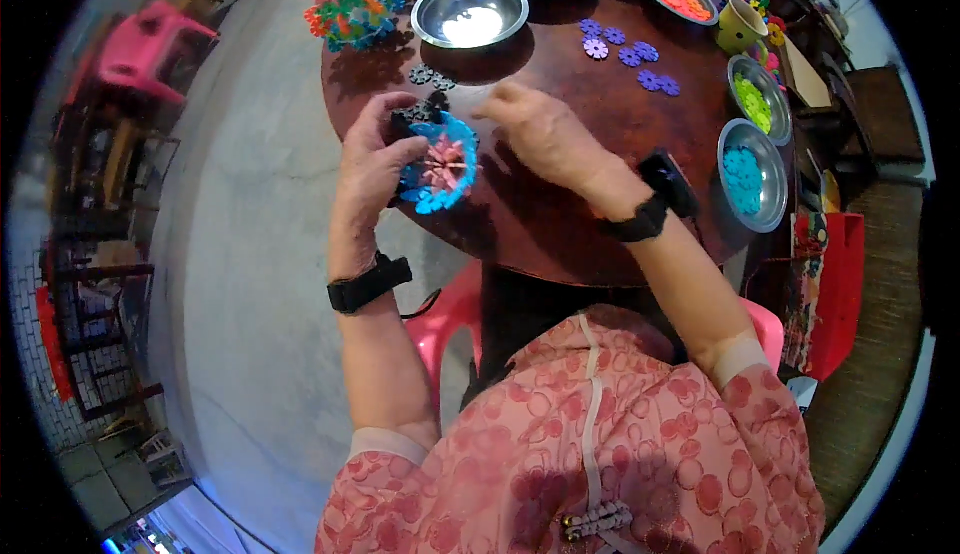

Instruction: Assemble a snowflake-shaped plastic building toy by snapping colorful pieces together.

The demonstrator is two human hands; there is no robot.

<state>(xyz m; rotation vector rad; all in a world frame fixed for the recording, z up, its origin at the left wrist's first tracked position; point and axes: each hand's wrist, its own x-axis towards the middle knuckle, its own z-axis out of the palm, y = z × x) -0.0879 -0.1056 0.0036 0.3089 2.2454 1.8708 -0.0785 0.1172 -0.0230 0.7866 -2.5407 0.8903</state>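
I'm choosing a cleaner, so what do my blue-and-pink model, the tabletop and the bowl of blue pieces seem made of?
Blue-and-pink model: likely smooth plastic, brightly coloured and toothed.
Tabletop: probably varnished wood, dark red-brown with reflections.
Bowl: apparently polished metal, silvery with highlights.

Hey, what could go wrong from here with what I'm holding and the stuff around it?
The left hand seems alone in supporting the blue, pink and black construction near the edge of the table, so a slip could drop it to the floor. Loose black discs lie just beyond that hand and might get brushed away.
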